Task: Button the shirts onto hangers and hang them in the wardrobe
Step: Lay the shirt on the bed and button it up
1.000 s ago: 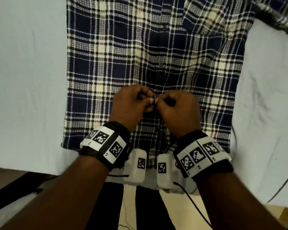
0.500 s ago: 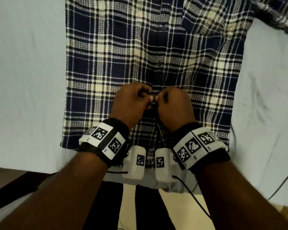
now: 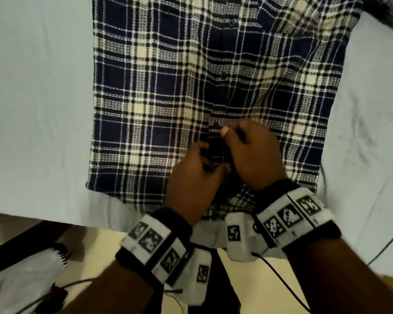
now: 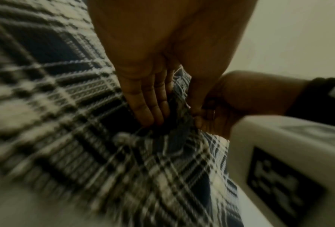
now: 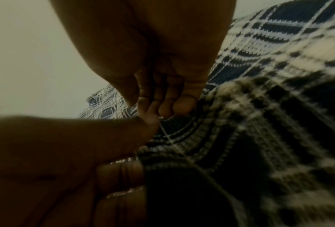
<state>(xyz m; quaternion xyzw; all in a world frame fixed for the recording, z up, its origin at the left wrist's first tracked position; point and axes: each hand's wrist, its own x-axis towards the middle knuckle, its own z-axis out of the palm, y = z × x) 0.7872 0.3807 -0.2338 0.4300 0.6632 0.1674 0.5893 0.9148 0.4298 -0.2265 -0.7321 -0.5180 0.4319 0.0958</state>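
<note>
A navy, cream and white plaid shirt (image 3: pixel 159 91) lies flat, front up, on a pale blue bed sheet (image 3: pixel 36 87). Two dark buttons (image 3: pixel 231 23) show fastened up its placket. My left hand (image 3: pixel 210 160) pinches the placket fabric (image 4: pixel 174 127) close to the hem, fingers (image 4: pixel 149 110) tucked under the edge and thumb on top. My right hand (image 3: pixel 230 134) pinches the same strip just above, its thumb pressed on the cloth. In the right wrist view its curled fingers (image 5: pixel 172 101) hold the fabric edge (image 5: pixel 182 129). No hanger shows in any view.
The bed's near edge (image 3: pixel 55 216) runs under my wrists, with floor below. A white cloth with a dark fringe (image 3: pixel 32 268) lies at the lower left. Thin black cables (image 3: pixel 279 277) trail from the wrist cameras. The shirt's sleeve (image 3: pixel 390 10) reaches the top right corner.
My left hand has dropped toward the hem, below the right one. The right thumb stays on the placket. The shirt now sits further right in view.
</note>
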